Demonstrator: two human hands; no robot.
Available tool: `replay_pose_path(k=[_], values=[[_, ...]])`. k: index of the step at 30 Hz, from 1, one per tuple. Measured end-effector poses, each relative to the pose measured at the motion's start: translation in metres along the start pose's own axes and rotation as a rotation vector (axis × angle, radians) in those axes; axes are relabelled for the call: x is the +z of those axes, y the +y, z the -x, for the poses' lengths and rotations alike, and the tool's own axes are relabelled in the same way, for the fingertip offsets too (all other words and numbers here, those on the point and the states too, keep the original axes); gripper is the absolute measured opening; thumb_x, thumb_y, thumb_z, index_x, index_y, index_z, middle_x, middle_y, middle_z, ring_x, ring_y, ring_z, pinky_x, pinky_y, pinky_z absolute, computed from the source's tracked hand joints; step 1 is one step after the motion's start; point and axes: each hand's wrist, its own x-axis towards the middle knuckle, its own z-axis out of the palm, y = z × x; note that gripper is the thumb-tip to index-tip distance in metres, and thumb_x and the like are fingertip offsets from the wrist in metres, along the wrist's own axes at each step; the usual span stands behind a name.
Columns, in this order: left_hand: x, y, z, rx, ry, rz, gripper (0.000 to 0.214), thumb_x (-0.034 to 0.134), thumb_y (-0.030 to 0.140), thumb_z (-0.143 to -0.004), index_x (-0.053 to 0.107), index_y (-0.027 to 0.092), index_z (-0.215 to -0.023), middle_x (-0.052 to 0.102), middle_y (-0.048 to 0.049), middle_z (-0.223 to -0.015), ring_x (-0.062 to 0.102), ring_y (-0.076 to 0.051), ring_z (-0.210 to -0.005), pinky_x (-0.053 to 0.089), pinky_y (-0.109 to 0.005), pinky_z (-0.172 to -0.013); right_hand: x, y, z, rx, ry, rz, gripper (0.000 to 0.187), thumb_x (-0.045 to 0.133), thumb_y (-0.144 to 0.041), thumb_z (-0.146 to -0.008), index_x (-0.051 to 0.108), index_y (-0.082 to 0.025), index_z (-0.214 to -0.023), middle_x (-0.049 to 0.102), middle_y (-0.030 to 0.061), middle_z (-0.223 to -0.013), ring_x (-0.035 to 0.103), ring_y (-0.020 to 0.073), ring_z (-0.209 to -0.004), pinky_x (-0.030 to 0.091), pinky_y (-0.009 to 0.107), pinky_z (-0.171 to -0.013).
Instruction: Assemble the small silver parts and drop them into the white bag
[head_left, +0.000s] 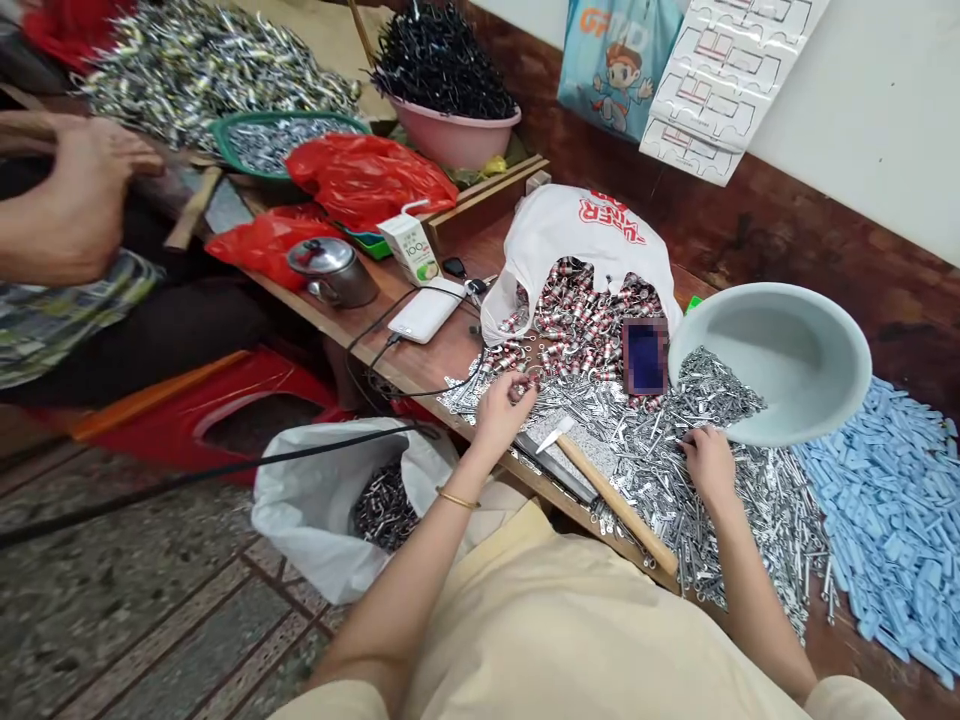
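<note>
My left hand (504, 408) is closed, with a small red-and-silver metal part (527, 386) between thumb and fingers, in front of a heap of similar red-banded parts (577, 325). Over the flat silver metal pieces (667, 460) my right hand (709, 462) reaches down with its fingers curled together; what they pinch is too small to make out. Between the hands, a hammer (619, 508) with a wooden handle lies across a grey metal block (592, 450). A dark phone-like screen (645, 358) leans on the red-banded heap.
A grey-green basin (817, 350) with metal pieces stands right, beside light-blue plastic parts (892, 530). Left are a white power bank (426, 312) with cable, a drink carton (409, 248) and a metal cup (337, 270). A white sack (300, 500) sits below; another person's arm (67, 220) shows left.
</note>
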Motion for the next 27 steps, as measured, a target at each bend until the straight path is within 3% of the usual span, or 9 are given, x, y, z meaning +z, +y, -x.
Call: replay_pose_path(k=[3,6,9,12,15,19,23,27], values=[[-0.005,-0.005,0.012,-0.044,-0.126,0.439,0.053,0.069,0.035,-0.082,0.054,0.02,-0.131,0.07,-0.0059,-0.101,0.065,-0.014,-0.074,0.056,-0.029,-0.071,0.0,-0.002,0.008,0.08,0.041,-0.108,0.022,0.045,-0.023,-0.093,0.064,-0.018,-0.086,0.066,0.009,-0.086,0.054,0.0229,-0.08,0.035,0.032,-0.07],[-0.016,-0.007,0.02,-0.095,-0.307,0.57,0.045,0.073,0.04,-0.081,0.064,0.017,-0.119,0.072,-0.0094,-0.103,0.07,-0.017,-0.081,0.059,-0.031,-0.073,-0.001,-0.009,0.017,0.19,0.073,-0.175,0.024,0.044,-0.03,-0.092,0.064,-0.019,-0.085,0.066,0.0083,-0.081,0.056,0.0227,-0.076,0.035,0.031,-0.067],[-0.027,-0.008,0.028,-0.128,-0.41,0.519,0.033,0.073,0.038,-0.082,0.072,0.014,-0.104,0.075,-0.0109,-0.1,0.071,-0.02,-0.085,0.06,-0.031,-0.074,-0.007,-0.03,0.025,0.246,0.133,-0.292,0.027,0.046,-0.038,-0.091,0.064,-0.019,-0.082,0.067,0.0093,-0.08,0.058,0.024,-0.076,0.039,0.033,-0.07],[-0.035,-0.008,0.039,-0.079,-0.435,0.494,0.029,0.068,0.032,-0.086,0.073,0.016,-0.109,0.073,-0.0119,-0.112,0.07,-0.02,-0.094,0.061,-0.032,-0.078,-0.022,-0.074,0.034,0.209,0.162,-0.525,0.022,0.052,-0.038,-0.09,0.063,-0.02,-0.086,0.069,0.0077,-0.085,0.062,0.0229,-0.079,0.046,0.035,-0.076],[-0.038,-0.005,0.052,-0.017,-0.482,0.501,0.029,0.059,0.028,-0.091,0.071,0.018,-0.115,0.068,-0.0125,-0.124,0.07,-0.02,-0.1,0.062,-0.035,-0.083,-0.036,-0.137,0.04,0.078,0.099,-0.729,0.015,0.053,-0.031,-0.092,0.064,-0.021,-0.093,0.07,0.0063,-0.092,0.064,0.0212,-0.085,0.049,0.034,-0.08],[-0.041,0.001,0.067,0.082,-0.483,0.338,0.019,0.06,0.021,-0.091,0.071,0.019,-0.107,0.072,-0.01,-0.115,0.069,-0.022,-0.105,0.059,-0.038,-0.09,-0.034,-0.207,0.041,-0.136,-0.01,-0.76,0.019,0.047,-0.022,-0.095,0.066,-0.022,-0.095,0.069,0.007,-0.095,0.062,0.0215,-0.092,0.049,0.035,-0.084],[-0.044,-0.004,0.07,0.314,-0.341,0.109,0.01,0.065,0.023,-0.091,0.075,0.02,-0.091,0.071,-0.0092,-0.111,0.066,-0.022,-0.108,0.053,-0.041,-0.097,-0.017,-0.23,0.043,-0.161,0.013,-0.654,0.022,0.044,-0.019,-0.097,0.066,-0.021,-0.095,0.067,0.0081,-0.094,0.059,0.0226,-0.093,0.047,0.035,-0.084],[-0.045,-0.012,0.064,0.484,-0.392,0.063,0.017,0.062,0.029,-0.095,0.077,0.021,-0.095,0.072,-0.0071,-0.093,0.066,-0.019,-0.088,0.055,-0.035,-0.083,-0.008,-0.228,0.043,-0.147,0.075,-0.607,0.024,0.043,-0.016,-0.096,0.067,-0.021,-0.095,0.067,0.0083,-0.094,0.059,0.0222,-0.093,0.046,0.033,-0.084]])
